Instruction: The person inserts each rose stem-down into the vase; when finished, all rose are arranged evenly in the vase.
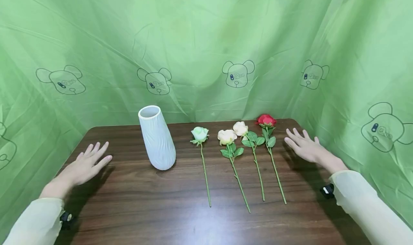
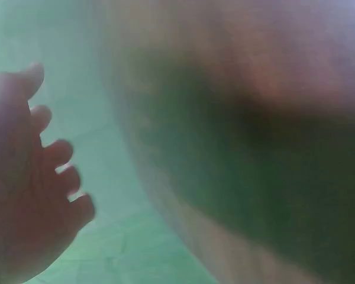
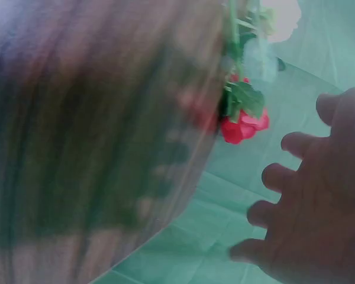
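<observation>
My left hand (image 1: 84, 168) hovers over the left side of the table, palm down with fingers spread, holding nothing. To its right a pale ribbed vase (image 1: 158, 141) stands on the tabletop. Beyond the vase lie a mint-green rose (image 1: 200, 134), a cream rose (image 1: 227, 137), a second pale rose (image 1: 240, 128) and a red rose (image 1: 267, 120), their stems towards me. My right hand (image 1: 304, 147) is held above the table's right edge, just right of the red rose and apart from it, fingers straight. The right wrist view also shows the red rose (image 3: 242, 125) beyond the fingers.
The dark wooden table (image 1: 155, 209) has rounded far corners. Green cloth (image 1: 200, 58) printed with bear-head outlines hangs behind and on both sides. A black wrist device (image 1: 327, 190) sits below my right sleeve, and another (image 1: 66, 218) by the left.
</observation>
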The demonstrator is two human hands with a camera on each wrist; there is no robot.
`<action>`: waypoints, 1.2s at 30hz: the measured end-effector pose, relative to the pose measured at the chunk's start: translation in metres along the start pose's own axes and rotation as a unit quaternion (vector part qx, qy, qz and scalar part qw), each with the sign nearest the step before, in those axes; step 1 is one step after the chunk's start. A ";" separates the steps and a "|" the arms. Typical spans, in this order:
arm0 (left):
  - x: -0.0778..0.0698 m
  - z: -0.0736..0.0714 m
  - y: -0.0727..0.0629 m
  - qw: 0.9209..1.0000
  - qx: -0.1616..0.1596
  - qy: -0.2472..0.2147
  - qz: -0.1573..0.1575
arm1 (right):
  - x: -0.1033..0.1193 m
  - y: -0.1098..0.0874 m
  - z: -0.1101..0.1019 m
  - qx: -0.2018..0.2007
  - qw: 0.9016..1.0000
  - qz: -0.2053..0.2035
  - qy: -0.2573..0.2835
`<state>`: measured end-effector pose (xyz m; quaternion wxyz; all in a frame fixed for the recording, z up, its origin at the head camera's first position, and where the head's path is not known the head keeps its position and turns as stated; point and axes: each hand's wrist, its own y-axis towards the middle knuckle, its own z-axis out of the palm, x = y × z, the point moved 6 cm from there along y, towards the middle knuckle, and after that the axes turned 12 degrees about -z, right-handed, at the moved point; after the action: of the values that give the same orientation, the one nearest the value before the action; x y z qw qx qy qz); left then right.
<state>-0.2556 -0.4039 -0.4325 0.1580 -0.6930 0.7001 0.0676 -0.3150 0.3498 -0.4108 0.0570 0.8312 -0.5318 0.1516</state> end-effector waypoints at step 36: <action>-0.133 0.005 0.028 0.895 0.082 -0.425 0.104 | -0.011 0.006 0.025 0.059 0.911 0.070 0.401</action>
<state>-0.2845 -0.2748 -0.3988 0.4892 -0.5061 0.6371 0.3143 -0.3197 0.3510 -0.4384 0.2059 0.6630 -0.5110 0.5069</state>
